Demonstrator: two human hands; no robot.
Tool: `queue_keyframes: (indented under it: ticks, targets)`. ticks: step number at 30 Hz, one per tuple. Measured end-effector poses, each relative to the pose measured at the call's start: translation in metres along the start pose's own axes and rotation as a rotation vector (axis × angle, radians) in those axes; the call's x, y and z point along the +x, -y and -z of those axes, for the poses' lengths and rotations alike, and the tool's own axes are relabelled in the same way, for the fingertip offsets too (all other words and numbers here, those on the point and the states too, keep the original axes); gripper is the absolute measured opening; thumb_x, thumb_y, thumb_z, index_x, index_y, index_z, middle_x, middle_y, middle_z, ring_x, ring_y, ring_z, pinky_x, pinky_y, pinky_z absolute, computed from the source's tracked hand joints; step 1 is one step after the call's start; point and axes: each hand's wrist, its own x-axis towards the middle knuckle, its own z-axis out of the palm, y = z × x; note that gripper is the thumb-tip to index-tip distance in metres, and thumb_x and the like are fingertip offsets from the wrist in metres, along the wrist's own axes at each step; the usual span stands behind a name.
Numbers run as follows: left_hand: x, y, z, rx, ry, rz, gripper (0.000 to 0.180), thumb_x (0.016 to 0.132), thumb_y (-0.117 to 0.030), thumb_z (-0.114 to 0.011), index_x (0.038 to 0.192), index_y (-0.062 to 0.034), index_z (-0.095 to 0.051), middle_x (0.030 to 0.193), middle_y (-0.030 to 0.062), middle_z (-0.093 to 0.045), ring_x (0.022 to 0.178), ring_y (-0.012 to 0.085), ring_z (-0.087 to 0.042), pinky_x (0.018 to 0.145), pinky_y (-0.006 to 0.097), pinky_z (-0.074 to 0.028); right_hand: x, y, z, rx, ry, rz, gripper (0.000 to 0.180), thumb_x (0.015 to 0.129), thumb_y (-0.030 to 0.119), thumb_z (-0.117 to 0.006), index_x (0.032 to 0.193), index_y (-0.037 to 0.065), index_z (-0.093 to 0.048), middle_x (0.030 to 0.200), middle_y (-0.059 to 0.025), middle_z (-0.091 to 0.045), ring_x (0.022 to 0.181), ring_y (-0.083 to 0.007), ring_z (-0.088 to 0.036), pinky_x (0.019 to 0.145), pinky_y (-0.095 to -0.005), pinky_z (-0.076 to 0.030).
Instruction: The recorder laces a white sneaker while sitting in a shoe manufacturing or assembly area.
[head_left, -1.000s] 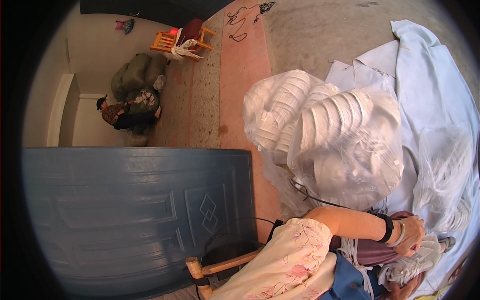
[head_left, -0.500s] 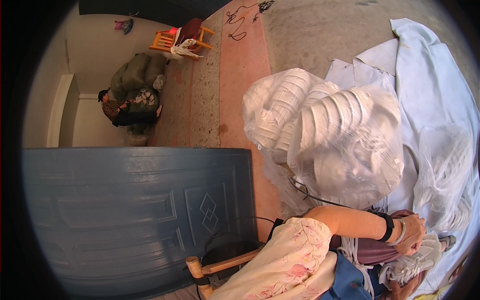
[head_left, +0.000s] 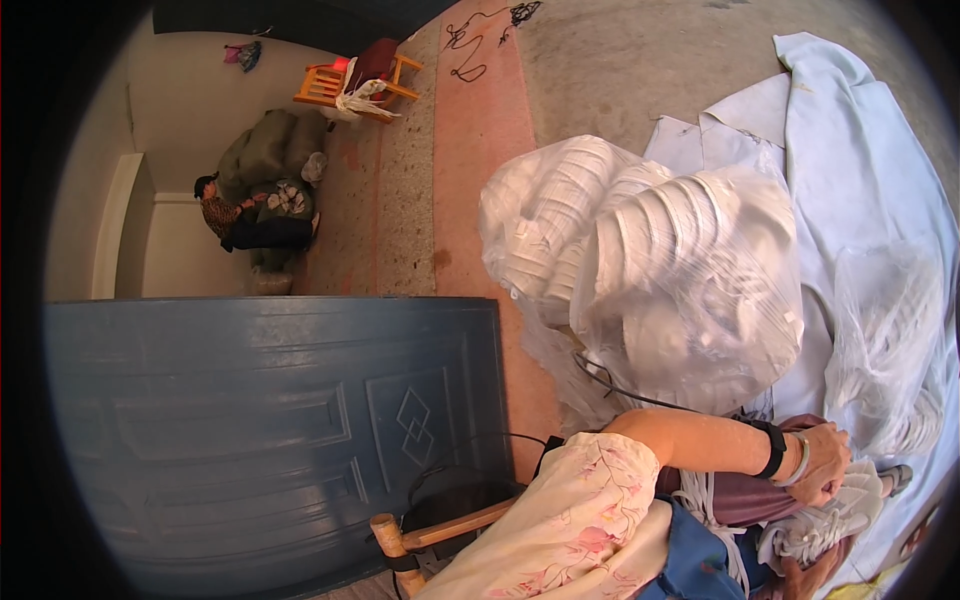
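A white lace-up shoe upper point(head_left: 828, 524) lies over my lap at the lower right. My left hand point(head_left: 822, 462), with a bracelet and a black strap at its wrist, bends over its upper edge. Its fingers are curled closed, and what they pinch is hidden. From below, my right hand point(head_left: 808, 578) grips the upper's lower side; part of it is hidden by the upper and the picture's rim. Loose white laces point(head_left: 715, 508) hang over the dark red cloth point(head_left: 735, 498) on my lap, left of the shoe upper.
Clear plastic bags of stacked white pieces point(head_left: 690, 270) stand just ahead, on pale blue sheeting point(head_left: 840, 150). Another plastic bag point(head_left: 885, 320) lies to the right. A blue panelled door point(head_left: 230, 420) is at my left. Far off, a person point(head_left: 235, 220) sits by green sacks point(head_left: 265, 150).
The view has shifted very slightly. Both hands stay at the shoe upper in almost the same pose.
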Motion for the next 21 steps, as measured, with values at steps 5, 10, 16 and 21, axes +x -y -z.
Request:
queue_keyframes:
  ticks: [5, 10, 16, 21]
  targets:
    - [0.0, -0.001, 0.001, -0.012, 0.027, 0.017, 0.008, 0.06, -0.026, -0.066, 0.058, -0.02, -0.07, 0.077, 0.0038, -0.066, 0.084, 0.0253, -0.057, 0.072, 0.041, -0.043, -0.001, 0.0, 0.001, 0.004, -0.017, -0.002, 0.102, 0.054, 0.036, -0.089, 0.136, -0.003, -0.043, 0.135, -0.021, -0.049, 0.127, -0.0311, -0.043, 0.108, -0.0418, -0.032]
    - [-0.001, 0.0, -0.002, -0.031, -0.008, 0.0, 0.007, 0.06, -0.025, -0.066, 0.059, -0.0207, -0.071, 0.077, 0.0025, -0.066, 0.084, 0.0251, -0.057, 0.073, 0.041, -0.043, -0.005, 0.0, 0.002, 0.004, -0.026, -0.008, 0.103, 0.054, 0.036, -0.089, 0.137, -0.003, -0.042, 0.135, -0.0211, -0.049, 0.127, -0.031, -0.043, 0.109, -0.0418, -0.032]
    - [-0.005, 0.003, 0.006, 0.008, 0.031, 0.032, 0.007, 0.061, -0.024, -0.065, 0.061, -0.0219, -0.072, 0.079, 0.0022, -0.067, 0.085, 0.0251, -0.057, 0.073, 0.04, -0.043, 0.002, 0.001, -0.001, 0.012, -0.009, 0.004, 0.103, 0.054, 0.036, -0.089, 0.137, -0.003, -0.041, 0.136, -0.0211, -0.048, 0.128, -0.0309, -0.042, 0.109, -0.0417, -0.031]
    - [0.004, -0.003, 0.002, 0.006, 0.031, -0.027, 0.008, 0.062, -0.025, -0.065, 0.062, -0.0233, -0.073, 0.08, 0.0027, -0.067, 0.086, 0.0248, -0.057, 0.074, 0.04, -0.044, -0.013, 0.004, 0.012, -0.187, -0.004, -0.096, 0.108, 0.056, 0.039, -0.088, 0.141, -0.003, -0.035, 0.14, -0.0225, -0.043, 0.132, -0.0333, -0.037, 0.111, -0.0423, -0.029]
